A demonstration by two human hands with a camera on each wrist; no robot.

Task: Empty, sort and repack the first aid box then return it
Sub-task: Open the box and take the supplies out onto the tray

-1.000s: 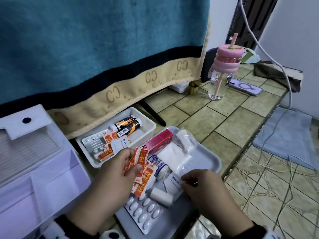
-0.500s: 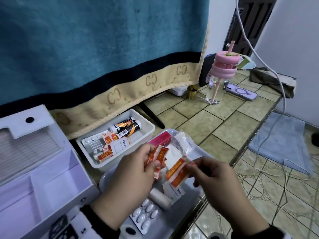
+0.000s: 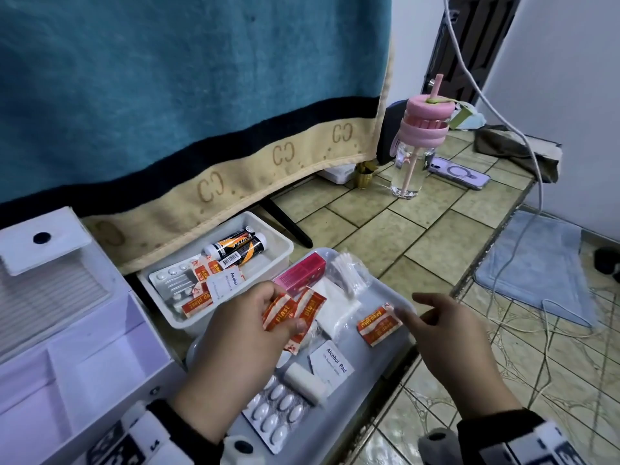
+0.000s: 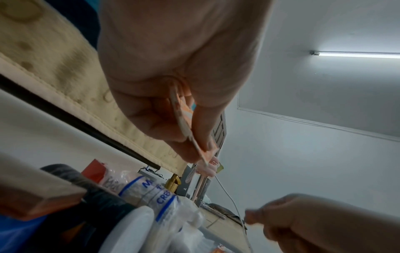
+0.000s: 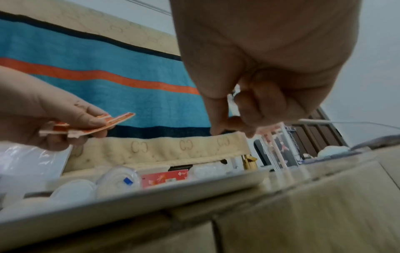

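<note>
Over the tray (image 3: 385, 286), left hand (image 3: 241, 333) pinches plasters (image 3: 292, 310) loosely; they could slip. Right hand (image 3: 449, 333), fingers loosely curled, holds nothing.

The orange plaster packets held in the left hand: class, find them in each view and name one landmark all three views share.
Head: orange plaster packets, centre, pinched by the left hand over the tray.
Left wrist: packets edge-on between the fingers, centre.
Right wrist: packets, left of centre.
Shared landmark: the beige band of the hanging towel.
</note>
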